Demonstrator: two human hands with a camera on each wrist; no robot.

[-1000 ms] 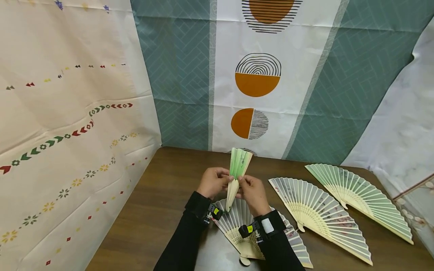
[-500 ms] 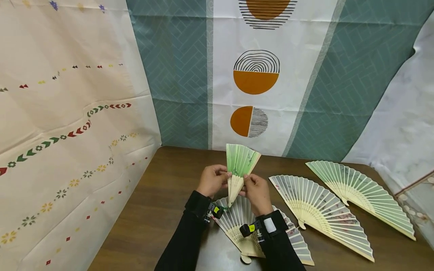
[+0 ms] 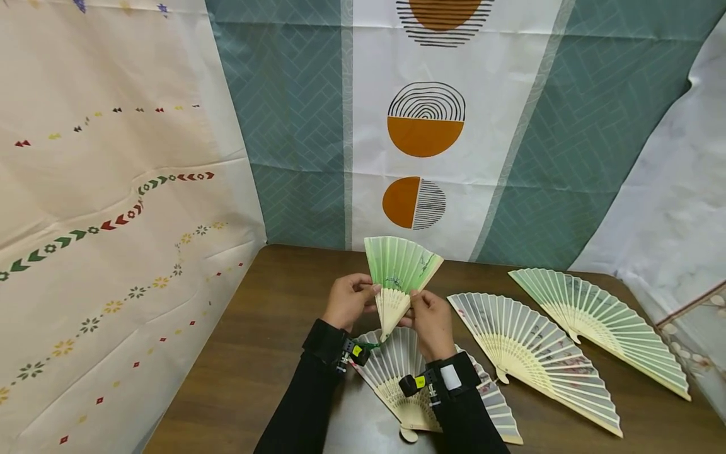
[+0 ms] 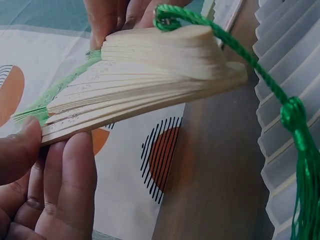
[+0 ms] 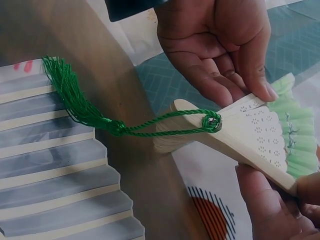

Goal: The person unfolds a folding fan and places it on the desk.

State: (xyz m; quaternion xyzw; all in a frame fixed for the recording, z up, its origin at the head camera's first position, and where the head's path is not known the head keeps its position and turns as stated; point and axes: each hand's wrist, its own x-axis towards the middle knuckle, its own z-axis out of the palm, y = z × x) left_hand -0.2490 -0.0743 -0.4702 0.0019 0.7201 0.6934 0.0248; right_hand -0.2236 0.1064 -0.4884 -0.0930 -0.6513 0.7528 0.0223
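A green folding fan (image 3: pixel 399 271), partly spread, is held up over the table between both hands. My left hand (image 3: pixel 347 301) pinches its left outer rib between thumb and fingers. On the other side my right hand (image 3: pixel 432 321) pinches the right outer rib. The ribs are pale and pierced with small flower cut-outs, plain in the right wrist view. From the pivot end hangs a green tassel (image 5: pixel 70 95) on a looped cord. Below the hands a grey-white fan (image 3: pixel 397 372) lies spread on the table, partly hidden by the right forearm.
To the right, a second grey-white fan (image 3: pixel 539 359) and a pale green fan (image 3: pixel 607 328) lie spread on the brown wooden table (image 3: pixel 255 353). Patterned cloth (image 3: pixel 300 126) hangs behind the table, and cream cloth (image 3: pixel 113 221) hangs at the left.
The green fan has gone from nearly folded to partly spread, its top widening to both sides. The hands have drawn slightly apart, and the fans on the table lie as before.
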